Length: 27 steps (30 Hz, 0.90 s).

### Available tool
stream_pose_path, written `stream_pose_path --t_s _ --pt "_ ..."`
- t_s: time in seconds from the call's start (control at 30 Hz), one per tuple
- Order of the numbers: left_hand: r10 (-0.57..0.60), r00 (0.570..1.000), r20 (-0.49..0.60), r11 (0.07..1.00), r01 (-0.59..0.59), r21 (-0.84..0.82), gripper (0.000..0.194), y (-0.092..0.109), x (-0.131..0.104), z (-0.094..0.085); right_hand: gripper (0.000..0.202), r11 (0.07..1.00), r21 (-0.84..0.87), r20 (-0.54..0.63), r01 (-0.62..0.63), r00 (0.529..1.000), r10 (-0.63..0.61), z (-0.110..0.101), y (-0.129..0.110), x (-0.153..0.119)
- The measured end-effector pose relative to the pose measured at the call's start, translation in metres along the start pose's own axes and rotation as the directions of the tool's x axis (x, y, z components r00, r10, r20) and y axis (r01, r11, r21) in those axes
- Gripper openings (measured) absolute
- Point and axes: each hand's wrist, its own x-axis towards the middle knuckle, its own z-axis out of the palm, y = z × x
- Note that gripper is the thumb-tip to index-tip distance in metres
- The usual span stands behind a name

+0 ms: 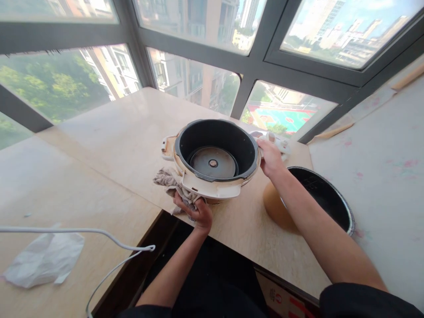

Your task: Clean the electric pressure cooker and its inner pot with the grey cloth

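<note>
Off-white cooker base (212, 189) held up by tabletop (109, 132) edge, round metal plate (200, 162) down inside. Right fingers (264, 144) clamped on its side, left fingers (181, 203) bunched around kinda grubby cloth (164, 177). Dark-lined pot (321, 190) off right.

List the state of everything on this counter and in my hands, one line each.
Cooker body: uncovered, no pot inside, brown-stained by its left handle.
Heating plate: exposed, discoloured.
Black-lined pot: uncovered, outside the cooker body.
Cloth: bunched up.
White cable: loose, doubled back.
White sheet: wrinkled.
Left hand: closed on the cloth.
Right hand: gripping the cooker body.
</note>
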Motion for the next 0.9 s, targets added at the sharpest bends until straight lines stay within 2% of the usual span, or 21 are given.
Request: stream_pose_path --t_s 0.17,0.3,0.53,0.8,0.9 --pt "0.013 1.000 -0.003 0.998 -0.013 0.069 0.068 0.004 0.009 0.005 0.008 0.995 0.084 -0.061 0.047 0.997 -0.042 0.005 0.003 -0.006" --pt "0.007 1.000 0.000 0.995 -0.007 0.095 0.068 0.004 0.025 0.011 0.011 0.995 0.091 -0.099 0.050 0.994 -0.041 0.007 0.005 -0.013" --pt "0.040 0.998 -0.054 0.999 -0.038 0.038 0.060 -0.019 0.069 0.026 0.008 0.993 0.114 -0.192 -0.005 0.981 0.027 0.015 0.000 -0.041" --pt "0.081 0.986 0.144 0.994 -0.070 -0.079 0.047 -0.054 0.141 0.046 0.021 0.979 0.180 -0.166 0.099 0.984 -0.069 0.032 0.016 -0.090" --pt "0.037 0.977 0.209 0.995 -0.017 -0.097 0.047 -0.058 0.155 0.048 0.027 0.983 0.148 -0.178 0.109 0.981 -0.082 0.039 0.023 -0.102"
